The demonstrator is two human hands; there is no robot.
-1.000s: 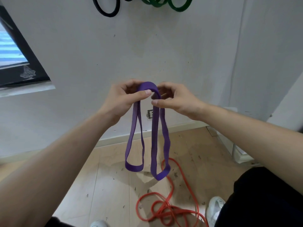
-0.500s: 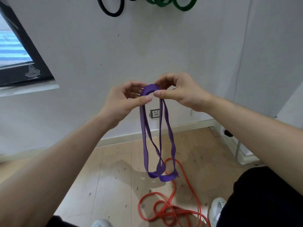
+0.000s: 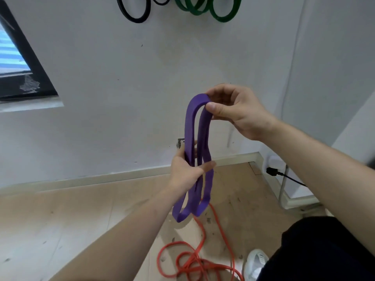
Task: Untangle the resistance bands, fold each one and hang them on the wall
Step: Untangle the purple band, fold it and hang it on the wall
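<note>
right hand [image 3: 239, 112] is raised before the wall [image 3: 121, 78], thumb and curled fingers pinching the top bend of the purple band [image 3: 190, 126]; left hand [image 3: 186, 171] is lower, at about mid-length of the same band, holding the gathered strands between thumb in front and fingers behind; the band hangs doubled between the two hands, its lower loops dangling below the left hand, clear of the floor [image 3: 60, 220].

wall is white, with a dark-framed window [image 3: 26, 74] at the left edge; floor is pale wood, scuffed and speckled; dark trousers [image 3: 324, 250] fill the lower right corner; orange band [image 3: 189, 263] lies in a loose tangle on the floor beneath the purple loops; green bands [image 3: 223, 18] hang high on the wall, their lower curves alone in view; black bands [image 3: 136, 19] hang just left of them; white shoe [image 3: 255, 262] stands beside the orange tangle; black plug [image 3: 272, 171] sits at the skirting on the right.
</note>
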